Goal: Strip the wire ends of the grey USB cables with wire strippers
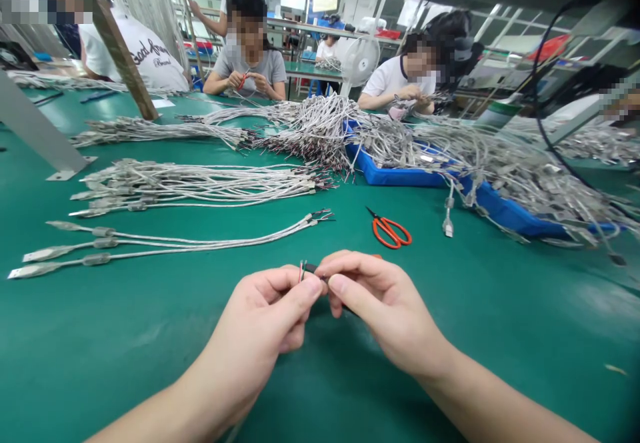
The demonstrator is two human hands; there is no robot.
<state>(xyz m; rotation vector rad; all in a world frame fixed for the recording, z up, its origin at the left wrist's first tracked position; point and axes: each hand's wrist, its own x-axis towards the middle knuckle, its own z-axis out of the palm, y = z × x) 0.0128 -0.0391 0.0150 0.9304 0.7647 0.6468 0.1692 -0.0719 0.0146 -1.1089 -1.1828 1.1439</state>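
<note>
Wire [306, 269] seemingly pinched by left hand [260, 326], right hand [385, 313].

Forearms converge; left hand [265, 326], right hand [383, 306] pinch fingertip to fingertip, fingers [305, 291] curled.

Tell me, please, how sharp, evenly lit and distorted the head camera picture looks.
Head view: the left hand and right hand, pinching a cable end, are sharp; soft shadows lie beneath them; a pale sheen lies on the green table at right; lines bow toward the edges; the right corners darken.
</note>
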